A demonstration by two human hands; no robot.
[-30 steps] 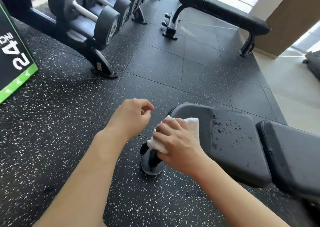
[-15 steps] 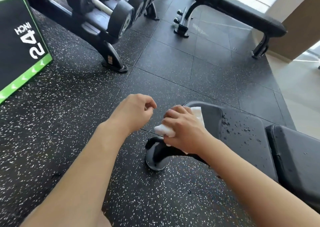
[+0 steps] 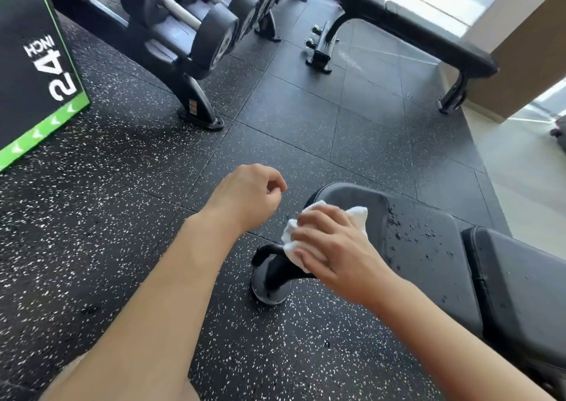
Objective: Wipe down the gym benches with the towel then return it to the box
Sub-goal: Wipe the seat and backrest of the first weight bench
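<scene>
A crumpled white towel (image 3: 356, 217) lies at the near left end of a black padded gym bench (image 3: 428, 247). My right hand (image 3: 333, 247) grips the towel and presses it on the bench end, fingers spread over the cloth. Water droplets dot the pad just right of the hand. My left hand (image 3: 248, 195) hovers over the floor left of the bench, fingers loosely curled and holding nothing. A second black bench (image 3: 422, 30) stands at the far right by the window.
A dumbbell rack (image 3: 190, 33) runs along the far left-centre. A black and green box marked 24 INCH (image 3: 36, 73) stands at the left edge. The near bench's round foot (image 3: 269, 281) rests on the speckled rubber floor below my right hand. A brown pillar (image 3: 526, 48) rises at far right.
My right hand has kept the towel on the bench's left end, shifting it slightly across the edge. The view has swung down and right. My left hand stays hovering, loosely curled.
</scene>
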